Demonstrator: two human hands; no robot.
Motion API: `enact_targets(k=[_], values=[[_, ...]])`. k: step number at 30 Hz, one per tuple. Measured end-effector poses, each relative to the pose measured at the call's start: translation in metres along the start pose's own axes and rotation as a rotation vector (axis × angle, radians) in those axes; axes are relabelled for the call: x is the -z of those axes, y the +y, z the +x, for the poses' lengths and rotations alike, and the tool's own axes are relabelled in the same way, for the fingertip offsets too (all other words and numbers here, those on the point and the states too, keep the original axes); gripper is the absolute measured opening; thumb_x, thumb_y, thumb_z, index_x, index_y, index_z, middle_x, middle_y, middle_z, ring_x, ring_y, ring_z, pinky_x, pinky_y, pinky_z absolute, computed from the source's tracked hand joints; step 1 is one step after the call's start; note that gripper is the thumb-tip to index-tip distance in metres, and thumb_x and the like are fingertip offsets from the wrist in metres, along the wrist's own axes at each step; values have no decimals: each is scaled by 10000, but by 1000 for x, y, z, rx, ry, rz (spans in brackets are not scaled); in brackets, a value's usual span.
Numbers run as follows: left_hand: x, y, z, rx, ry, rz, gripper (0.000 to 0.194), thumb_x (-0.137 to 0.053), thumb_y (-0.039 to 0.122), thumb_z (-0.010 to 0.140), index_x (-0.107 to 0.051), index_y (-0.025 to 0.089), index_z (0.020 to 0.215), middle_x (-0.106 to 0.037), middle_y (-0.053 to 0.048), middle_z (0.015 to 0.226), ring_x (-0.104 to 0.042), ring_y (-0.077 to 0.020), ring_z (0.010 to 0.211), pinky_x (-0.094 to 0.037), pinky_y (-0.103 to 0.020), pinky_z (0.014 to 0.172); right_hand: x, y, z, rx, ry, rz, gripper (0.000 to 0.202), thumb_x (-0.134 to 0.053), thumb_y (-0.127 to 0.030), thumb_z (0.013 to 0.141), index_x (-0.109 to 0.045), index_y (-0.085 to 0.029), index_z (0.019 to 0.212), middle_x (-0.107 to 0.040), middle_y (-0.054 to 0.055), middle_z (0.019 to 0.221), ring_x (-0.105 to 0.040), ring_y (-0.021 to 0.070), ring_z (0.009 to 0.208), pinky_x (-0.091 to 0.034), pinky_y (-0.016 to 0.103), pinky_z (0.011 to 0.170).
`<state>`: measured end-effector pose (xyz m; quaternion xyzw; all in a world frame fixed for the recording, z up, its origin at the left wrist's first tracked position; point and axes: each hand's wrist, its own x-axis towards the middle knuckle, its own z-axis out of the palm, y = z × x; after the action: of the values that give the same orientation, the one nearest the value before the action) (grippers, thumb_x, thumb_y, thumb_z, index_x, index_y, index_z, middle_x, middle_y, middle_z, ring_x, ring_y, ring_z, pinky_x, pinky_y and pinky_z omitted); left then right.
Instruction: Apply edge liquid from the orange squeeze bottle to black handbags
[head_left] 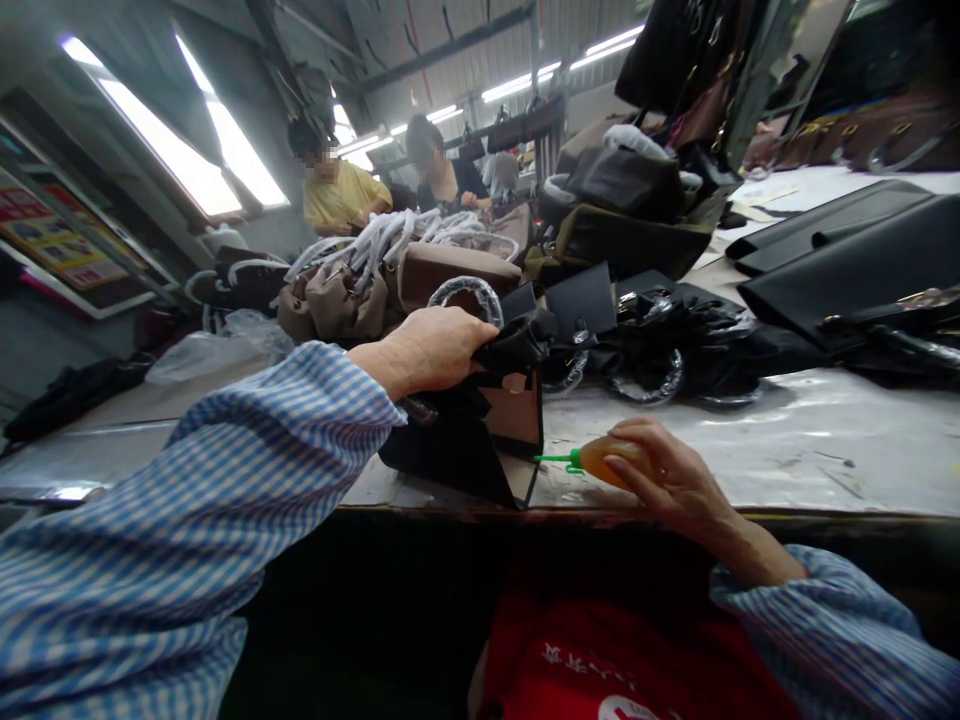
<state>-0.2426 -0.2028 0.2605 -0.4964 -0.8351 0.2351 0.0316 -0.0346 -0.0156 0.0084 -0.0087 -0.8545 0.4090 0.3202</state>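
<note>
My right hand (664, 470) is wrapped round a squeeze bottle (606, 460) of amber liquid, its thin green nozzle pointing left. The nozzle tip lies at the open edge of a black handbag (457, 450), whose tan lining shows; whether it touches cannot be told. My left hand (431, 345) grips the upper part of that bag from above, fingers partly hidden behind it. A plastic-wrapped ring handle (469, 290) rises just beyond the left fingers. The bag rests near the front edge of the worktable (750, 450).
Taupe bags (450, 275) with white-wrapped handles are heaped behind. Black bags (667, 330) with wrapped handles lie right of centre, near large black panels (862, 250). Clear plastic (217, 350) lies at left. Two people, one in a yellow top (341, 198), are across the table.
</note>
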Motion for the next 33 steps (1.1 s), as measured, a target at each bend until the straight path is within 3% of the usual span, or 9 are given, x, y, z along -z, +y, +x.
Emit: enact_targets(k=[6, 10, 15, 19, 23, 28, 33], values=[[1, 3, -4, 3, -4, -7, 377, -634, 340, 949, -718, 283, 1311, -776, -50, 1163, -722, -249, 1126, -543, -293, 962, -1, -4, 1, -51, -81, 46, 246, -596, -492, 1053, -660, -258, 1089, -691, 69, 998, -674, 255, 889, -535, 375, 786], [1, 6, -5, 6, -6, 9, 373, -627, 336, 951, -721, 278, 1307, -779, -59, 1166, -725, -258, 1129, -545, -303, 959, 0, -3, 1, -67, 23, 36, 270, -606, -503, 1046, -653, -241, 1091, -682, 78, 989, -673, 257, 880, -534, 379, 785], [1, 8, -6, -2, -8, 20, 369, -620, 329, 947, -727, 274, 1296, -786, -70, 1163, -731, -274, 1142, -551, -312, 934, 0, -2, -3, -26, -73, 76, 229, -614, -471, 1053, -670, -256, 1107, -701, 58, 1001, -691, 244, 883, -547, 352, 767], [2, 9, -10, -19, -8, 39, 359, -576, 331, 969, -730, 269, 1288, -795, -82, 1155, -743, -300, 1130, -562, -335, 862, -2, -3, -7, 15, 14, 41, 187, -632, -420, 1049, -653, -255, 1133, -683, 63, 1025, -685, 247, 906, -547, 361, 788], [2, 9, -15, -21, -16, 42, 348, -574, 329, 974, -728, 267, 1279, -798, -88, 1152, -752, -316, 1105, -563, -352, 825, -2, -4, -12, -1, -82, 72, 141, -610, -377, 1065, -653, -266, 1141, -681, 49, 1013, -682, 227, 880, -544, 340, 760], [1, 10, -21, -23, -17, 32, 323, -579, 320, 977, -727, 261, 1258, -800, -87, 1143, -757, -328, 1100, -561, -363, 831, -4, -2, -16, 8, 37, 45, 158, -631, -368, 1053, -640, -255, 1164, -673, 59, 1037, -683, 239, 922, -551, 359, 805], [1, 10, -24, -12, -26, 8, 328, -603, 302, 968, -714, 284, 1276, -800, -68, 1164, -756, -308, 1121, -555, -342, 863, -6, -2, -17, 34, -48, 97, 141, -610, -332, 1068, -632, -259, 1187, -676, 57, 1048, -690, 223, 926, -560, 333, 788]])
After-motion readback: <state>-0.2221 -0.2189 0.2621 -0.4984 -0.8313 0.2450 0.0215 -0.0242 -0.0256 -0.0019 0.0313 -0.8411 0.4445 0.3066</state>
